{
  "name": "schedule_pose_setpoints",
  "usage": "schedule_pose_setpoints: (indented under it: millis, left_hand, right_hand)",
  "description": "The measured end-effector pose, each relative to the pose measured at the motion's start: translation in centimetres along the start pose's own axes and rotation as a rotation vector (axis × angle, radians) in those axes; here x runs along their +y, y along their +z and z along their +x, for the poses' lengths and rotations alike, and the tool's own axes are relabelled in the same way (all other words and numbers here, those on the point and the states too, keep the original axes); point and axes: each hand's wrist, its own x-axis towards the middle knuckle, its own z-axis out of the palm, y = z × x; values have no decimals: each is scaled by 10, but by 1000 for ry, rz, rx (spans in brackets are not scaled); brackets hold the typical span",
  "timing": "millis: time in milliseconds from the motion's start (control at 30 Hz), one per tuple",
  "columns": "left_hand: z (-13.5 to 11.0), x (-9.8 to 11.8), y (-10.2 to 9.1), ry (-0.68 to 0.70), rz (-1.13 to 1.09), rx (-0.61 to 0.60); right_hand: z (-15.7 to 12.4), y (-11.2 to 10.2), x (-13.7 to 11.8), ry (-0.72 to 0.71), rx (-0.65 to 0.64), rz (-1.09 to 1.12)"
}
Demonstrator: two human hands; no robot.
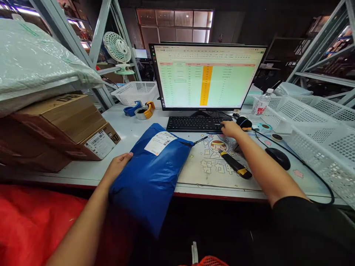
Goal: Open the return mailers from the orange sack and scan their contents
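- Flat, glossy blue plastic mailer (149,175): on flat white desk (130,129), lower end overhanging.
- Left hand (119,164) pinches its left edge; right hand (230,128) at long black keyboard (191,123), finger closure unclear.
- Likely light, soft, slippery; grip side edges.

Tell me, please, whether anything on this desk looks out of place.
Mildly: the knife lies loose and slantwise on the mat, near the right forearm. The blue bag overhangs the desk edge. No spill shows.
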Motion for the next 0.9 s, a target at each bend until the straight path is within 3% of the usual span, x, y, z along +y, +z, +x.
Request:
schedule_pose_setpoints:
  millis: [133, 400, 533, 633, 700, 800, 900]
  left_hand:
    - [-3, -1, 1, -48, -160, -11]
    - [-2, -2, 2, -19, -125, -52]
    - [-2, 18, -6, -69, -174, -194]
    - [-1, 38, -12, -115, -153, -367]
    - [2, 51, -16, -114, -136, -420]
    - [1, 77, -25, -9, -36, -365]
    - [-17, 117, -45, 246, 236, -129]
  right_hand:
    - [19, 12, -2, 34, -66, -20]
    - [30, 17, -15, 0, -87, -12]
    - [1, 12, -22, -52, -57, -4]
    - [-31, 11, -13, -91, -42, 6]
    - [-46, 10, -3, -76, -22, 15]
    - [-50, 8, 6, -44, 51, 37]
    - [-35, 8, 2, -55, 89, 67]
